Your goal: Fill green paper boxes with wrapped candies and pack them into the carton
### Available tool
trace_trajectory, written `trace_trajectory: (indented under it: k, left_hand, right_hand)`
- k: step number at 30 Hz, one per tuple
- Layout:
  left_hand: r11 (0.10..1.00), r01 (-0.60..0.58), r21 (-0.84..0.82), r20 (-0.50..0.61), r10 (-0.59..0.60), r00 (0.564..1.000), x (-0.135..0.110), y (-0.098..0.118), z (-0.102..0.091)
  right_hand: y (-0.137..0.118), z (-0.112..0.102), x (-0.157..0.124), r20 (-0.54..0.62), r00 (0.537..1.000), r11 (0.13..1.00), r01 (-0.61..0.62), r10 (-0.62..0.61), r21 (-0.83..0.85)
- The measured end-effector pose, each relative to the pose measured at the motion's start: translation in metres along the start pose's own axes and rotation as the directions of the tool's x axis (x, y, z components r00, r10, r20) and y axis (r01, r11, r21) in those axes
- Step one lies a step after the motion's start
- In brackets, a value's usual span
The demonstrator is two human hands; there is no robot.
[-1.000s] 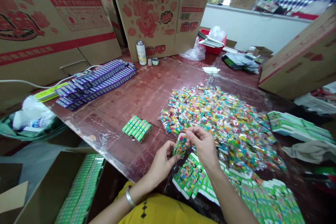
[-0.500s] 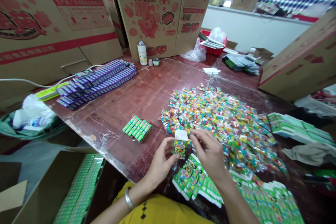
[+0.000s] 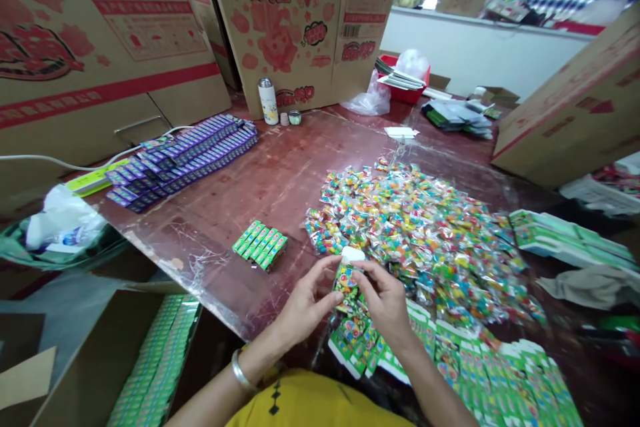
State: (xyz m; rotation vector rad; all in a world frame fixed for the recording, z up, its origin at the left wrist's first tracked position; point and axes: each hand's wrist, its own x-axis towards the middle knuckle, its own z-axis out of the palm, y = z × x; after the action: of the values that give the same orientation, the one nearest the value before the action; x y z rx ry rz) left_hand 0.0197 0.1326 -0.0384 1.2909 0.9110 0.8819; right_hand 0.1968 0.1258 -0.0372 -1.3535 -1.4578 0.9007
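A small green candy box (image 3: 346, 285) with a raised white top flap is between my two hands, above the table's near edge. My left hand (image 3: 314, 293) grips its left side between thumb and fingers. At the box's upper right, the fingers of my right hand (image 3: 381, 293) close on its edge near the flap. Below my hands lie flat green cartons (image 3: 360, 340), overlapping one another. Just beyond the box spreads a large heap of clear-wrapped colourful candies (image 3: 410, 227). To the left, several filled-out green boxes (image 3: 260, 244) stand in a tight row.
Purple boxes (image 3: 185, 157) are stacked at the back left, near a white flask (image 3: 268, 101). An open carton (image 3: 85, 360) with rows of green boxes stands at lower left. Large cardboard boxes (image 3: 280, 27) wall the back; another (image 3: 575, 93) leans at right. More flat cartons (image 3: 565, 240) lie right.
My right hand has moved left and down onto the green box, closing on its upper edge. The box has shifted slightly right and tilted, still in my left hand.
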Motion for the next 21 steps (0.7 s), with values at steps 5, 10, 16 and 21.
trace_trajectory:
  k: [5,10,16,21]
  left_hand:
    - [0.996,-0.026,-0.081,0.098,0.034,0.995,0.003,0.004,-0.002]
    - [0.995,-0.035,-0.091,0.042,0.039,0.998,0.004,0.002,0.000]
    - [0.971,-0.050,-0.233,-0.102,0.027,0.994,0.006,-0.004,0.006]
    - [0.987,-0.005,-0.160,-0.143,-0.018,0.990,0.004,-0.003,0.003]
  right_hand:
    - [-0.002,0.000,0.005,0.026,0.998,0.997,0.059,-0.058,-0.042]
    - [-0.002,0.004,0.008,0.014,0.994,0.995,0.104,-0.104,-0.004]
    - [-0.004,0.010,0.016,-0.036,0.999,0.981,0.024,-0.017,0.193]
    - [-0.009,0.005,0.028,0.112,0.991,0.966,-0.098,0.072,0.240]
